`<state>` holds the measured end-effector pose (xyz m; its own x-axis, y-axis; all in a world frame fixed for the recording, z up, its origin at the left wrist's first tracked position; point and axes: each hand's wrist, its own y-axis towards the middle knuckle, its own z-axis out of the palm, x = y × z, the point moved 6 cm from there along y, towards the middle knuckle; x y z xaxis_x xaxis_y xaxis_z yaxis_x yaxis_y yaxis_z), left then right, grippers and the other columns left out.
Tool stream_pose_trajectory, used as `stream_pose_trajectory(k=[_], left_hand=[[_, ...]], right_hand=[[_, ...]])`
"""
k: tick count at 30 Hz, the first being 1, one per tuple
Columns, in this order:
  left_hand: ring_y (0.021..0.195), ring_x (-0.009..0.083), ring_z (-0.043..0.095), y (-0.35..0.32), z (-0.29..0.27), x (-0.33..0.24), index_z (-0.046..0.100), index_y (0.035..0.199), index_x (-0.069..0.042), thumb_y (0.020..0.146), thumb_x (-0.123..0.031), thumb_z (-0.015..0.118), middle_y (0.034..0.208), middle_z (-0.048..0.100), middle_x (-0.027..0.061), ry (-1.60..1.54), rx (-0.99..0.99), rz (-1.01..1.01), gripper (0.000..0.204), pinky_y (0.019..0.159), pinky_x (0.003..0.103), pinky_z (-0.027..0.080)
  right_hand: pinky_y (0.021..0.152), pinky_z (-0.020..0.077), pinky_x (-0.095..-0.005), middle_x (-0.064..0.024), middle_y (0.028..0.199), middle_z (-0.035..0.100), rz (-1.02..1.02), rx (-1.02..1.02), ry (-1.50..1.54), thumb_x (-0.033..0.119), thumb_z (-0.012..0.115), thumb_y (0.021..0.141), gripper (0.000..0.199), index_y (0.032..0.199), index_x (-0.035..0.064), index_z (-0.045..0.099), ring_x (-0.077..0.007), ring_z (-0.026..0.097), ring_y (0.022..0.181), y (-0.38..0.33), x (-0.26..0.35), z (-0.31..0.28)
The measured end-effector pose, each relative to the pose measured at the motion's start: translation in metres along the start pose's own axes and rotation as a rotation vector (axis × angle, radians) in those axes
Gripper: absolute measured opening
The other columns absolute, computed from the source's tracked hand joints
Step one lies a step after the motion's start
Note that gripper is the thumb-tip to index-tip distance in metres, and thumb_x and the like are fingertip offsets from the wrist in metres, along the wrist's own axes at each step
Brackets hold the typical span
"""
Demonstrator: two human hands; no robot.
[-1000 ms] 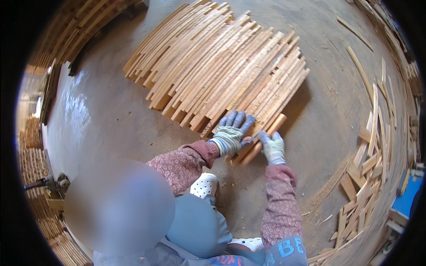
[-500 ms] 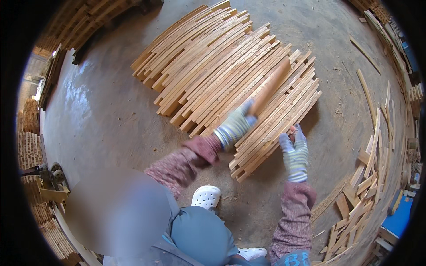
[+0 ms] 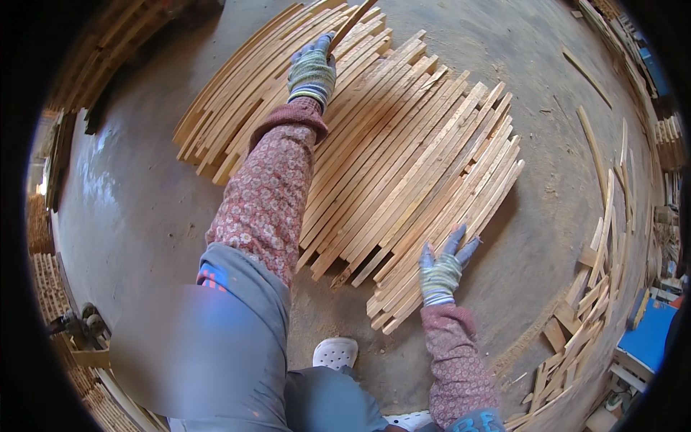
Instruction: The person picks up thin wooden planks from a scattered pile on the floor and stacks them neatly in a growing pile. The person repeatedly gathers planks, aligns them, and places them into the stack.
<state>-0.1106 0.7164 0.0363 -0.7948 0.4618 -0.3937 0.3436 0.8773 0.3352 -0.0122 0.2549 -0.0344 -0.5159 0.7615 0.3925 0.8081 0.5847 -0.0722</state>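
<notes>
**Left hand grips strip at far side of pile**

The gloved left hand (image 3: pixel 312 72) has its fingers closed around a wooden strip (image 3: pixel 353 27), over the far left part of the pile (image 3: pixel 410 151) on the floor (image 3: pixel 144 216). The right hand (image 3: pixel 443 270) has fingers spread at the pile's near right edge; contact cannot be confirmed. Offcuts (image 3: pixel 568 317) lie farther right.
</notes>
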Motion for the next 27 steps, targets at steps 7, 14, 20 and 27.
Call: stream_pose_trajectory(k=[7, 14, 20, 27], left_hand=[[0.12, 0.0384, 0.063, 0.009, 0.046, -0.01, 0.056, 0.145, -0.023, 0.098, -0.026, 0.067, 0.122, 0.069, 0.0166, 0.281, 0.127, 0.016, 0.048, 0.103, 0.049, 0.052], [0.127, 0.0349, 0.062, 0.027, 0.038, 0.019, 0.057, 0.145, -0.018, 0.097, -0.027, 0.07, 0.135, 0.067, 0.0158, -0.086, 0.384, 0.032, 0.051, 0.11, 0.043, 0.049], [0.133, 0.0326, 0.058, 0.02, 0.027, 0.016, 0.052, 0.15, -0.017, 0.099, -0.029, 0.067, 0.143, 0.062, 0.0156, 0.126, 0.536, 0.054, 0.054, 0.117, 0.044, 0.043], [0.142, 0.0407, 0.045, -0.002, 0.02, 0.023, 0.02, 0.164, -0.042, 0.103, -0.061, 0.048, 0.154, 0.045, 0.0206, 0.407, 0.488, -0.127, 0.07, 0.115, 0.059, 0.039]], right_hand=[[0.118, 0.0372, -0.0526, -0.0356, 0.165, 0.002, -0.003, 0.012, 0.029, 0.026, 0.078, 0.084, 0.104, 0.166, 0.0114, 0.016, -0.0564, 0.022, 0.15, -0.001, 0.005, -0.001], [0.118, 0.0364, -0.0518, -0.0359, 0.165, 0.001, -0.021, 0.004, 0.026, 0.021, 0.078, 0.084, 0.103, 0.166, 0.0114, 0.016, -0.0564, 0.02, 0.151, -0.002, 0.01, -0.005], [0.121, 0.0324, -0.0493, -0.0366, 0.165, -0.001, -0.027, 0.001, 0.051, 0.019, 0.076, 0.086, 0.102, 0.166, 0.0104, 0.014, -0.0551, 0.016, 0.153, 0.003, 0.005, -0.005], [0.123, 0.0292, -0.0459, -0.0369, 0.165, -0.002, -0.011, 0.086, 0.153, 0.019, 0.077, 0.087, 0.099, 0.166, 0.0101, 0.017, -0.0538, 0.013, 0.154, 0.004, -0.004, -0.006]])
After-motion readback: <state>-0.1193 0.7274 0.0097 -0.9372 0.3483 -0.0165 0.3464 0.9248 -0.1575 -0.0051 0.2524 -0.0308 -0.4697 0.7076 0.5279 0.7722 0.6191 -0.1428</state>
